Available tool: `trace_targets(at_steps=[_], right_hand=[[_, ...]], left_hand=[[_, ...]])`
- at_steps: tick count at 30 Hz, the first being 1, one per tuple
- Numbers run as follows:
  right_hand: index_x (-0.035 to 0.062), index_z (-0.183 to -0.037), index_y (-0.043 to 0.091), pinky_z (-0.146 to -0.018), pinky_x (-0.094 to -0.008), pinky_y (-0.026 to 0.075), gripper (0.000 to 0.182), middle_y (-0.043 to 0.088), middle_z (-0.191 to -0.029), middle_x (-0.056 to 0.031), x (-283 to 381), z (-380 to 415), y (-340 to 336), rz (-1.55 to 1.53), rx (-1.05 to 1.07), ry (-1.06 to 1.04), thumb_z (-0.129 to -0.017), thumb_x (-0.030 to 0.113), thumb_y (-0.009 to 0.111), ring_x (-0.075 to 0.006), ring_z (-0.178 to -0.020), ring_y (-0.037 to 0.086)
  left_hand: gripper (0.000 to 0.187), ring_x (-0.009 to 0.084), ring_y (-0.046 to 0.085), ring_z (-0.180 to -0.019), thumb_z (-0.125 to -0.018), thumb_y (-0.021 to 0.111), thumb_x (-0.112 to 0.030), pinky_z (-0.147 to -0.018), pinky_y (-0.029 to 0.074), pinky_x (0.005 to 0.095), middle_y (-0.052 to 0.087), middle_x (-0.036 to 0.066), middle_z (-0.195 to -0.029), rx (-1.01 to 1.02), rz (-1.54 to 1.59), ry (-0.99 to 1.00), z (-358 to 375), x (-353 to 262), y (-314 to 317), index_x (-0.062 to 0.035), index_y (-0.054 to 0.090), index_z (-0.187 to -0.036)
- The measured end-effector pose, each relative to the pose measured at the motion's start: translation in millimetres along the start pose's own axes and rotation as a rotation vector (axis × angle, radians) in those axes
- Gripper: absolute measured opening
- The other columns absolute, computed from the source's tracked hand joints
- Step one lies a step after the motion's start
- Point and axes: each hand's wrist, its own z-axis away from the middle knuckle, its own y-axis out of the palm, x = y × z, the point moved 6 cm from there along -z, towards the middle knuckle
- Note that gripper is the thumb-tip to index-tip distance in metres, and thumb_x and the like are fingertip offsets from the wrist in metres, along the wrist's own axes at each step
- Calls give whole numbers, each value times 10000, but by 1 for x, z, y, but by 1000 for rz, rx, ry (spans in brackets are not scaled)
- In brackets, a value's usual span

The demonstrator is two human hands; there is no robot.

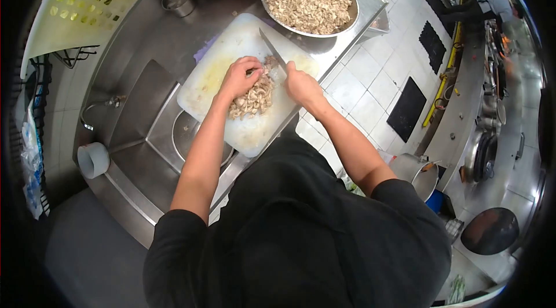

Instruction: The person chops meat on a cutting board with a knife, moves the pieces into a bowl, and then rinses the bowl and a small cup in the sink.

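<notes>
Chopping looks like the step in hand: the right hand [302, 86] is closed round a knife [271, 47] beside the chopped food [255, 101] heaped on the cutting board [250, 138]. The left hand [237, 80] curls at the heap, whether gripping I can't tell; the next stroke calls for fingertips clear of the knife

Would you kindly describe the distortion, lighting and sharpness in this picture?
Head view: strong fisheye distortion curves the surroundings, and the corners go black; head view: light falls fairly evenly on the cutting board, with a pale sheen on the steel counter; head view: the left hand, right hand and knife look fairly crisp, while distant details are too small to judge.
</notes>
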Motion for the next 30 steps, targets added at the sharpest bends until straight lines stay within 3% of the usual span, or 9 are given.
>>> trace_targets(at_steps=[4, 6, 10, 14, 18, 22, 24, 28, 30], right_hand=[[-48, -1154, 484, -795, -591, 553, 212, 722, -926, -321, 21, 25, -6, -22, 78, 10, -970, 51, 450, -501, -901, 718], [-46, -1158, 481, -797, -593, 553, 215, 722, -926, -321, 29, 40, -5, -19, 102, 11, -965, 43, 452, -502, -897, 717], [-34, -1164, 464, -810, -595, 558, 209, 725, -948, -320, 45, 66, -2, -1, 223, 53, -969, 38, 443, -491, -918, 725], [-34, -1144, 465, -798, -580, 568, 189, 729, -937, -311, 31, 39, 47, 4, 121, 15, -973, 44, 453, -483, -895, 730], [-31, -1125, 467, -779, -564, 574, 174, 728, -905, -308, 32, -20, 37, -47, 10, -118, -973, 53, 460, -478, -880, 731], [-30, -1120, 469, -772, -566, 571, 169, 724, -883, -304, 35, 7, 11, -15, -7, -151, -973, 56, 461, -483, -871, 727], [-30, -1128, 470, -776, -571, 567, 178, 722, -881, -307, 41, 35, -4, -12, 116, -86, -971, 55, 466, -485, -868, 726], [-30, -1134, 473, -767, -571, 567, 186, 720, -876, -308, 34, 47, 29, 53, 170, 20, -966, 49, 468, -485, -861, 724], [-32, -1151, 475, -758, -565, 571, 202, 724, -903, -313, 27, 21, 51, -19, 34, -109, -964, 44, 467, -486, -859, 725]], left_hand=[[236, 328, 631, -1190, -917, 728, -225, -1025, 511, 411, 697, 113, -1191, -68, 79, -19, 8, -14, -5, -46, 756, -1069], [213, 327, 634, -1166, -903, 726, -212, -1001, 524, 416, 702, 118, -1166, -125, -64, 88, 12, -20, -3, -43, 752, -1030], [200, 333, 635, -1142, -886, 723, -200, -987, 528, 428, 702, 118, -1170, -170, -138, 87, 18, -13, 7, -44, 750, -1007], [205, 334, 634, -1149, -873, 720, -189, -998, 525, 429, 709, 121, -1182, -177, -128, 94, 20, -12, 9, -44, 760, -1013], [206, 337, 630, -1168, -871, 713, -172, -1009, 521, 428, 707, 128, -1181, -162, -85, 89, 16, -11, 6, -42, 755, -1025], [214, 352, 642, -1154, -875, 718, -162, -1007, 520, 430, 708, 134, -1179, -127, 53, 42, 20, -9, -6, -34, 743, -1045], [218, 352, 640, -1154, -888, 710, -162, -1008, 517, 426, 706, 136, -1172, -122, -43, 171, 19, -15, -9, -29, 740, -1057], [233, 357, 638, -1148, -889, 708, -155, -1010, 515, 429, 704, 142, -1171, -105, -84, 117, 23, -8, 0, -24, 740, -1079], [236, 356, 638, -1145, -885, 712, -150, -1004, 517, 427, 704, 142, -1168, -101, -88, 131, 21, -7, 0, -26, 741, -1084]])
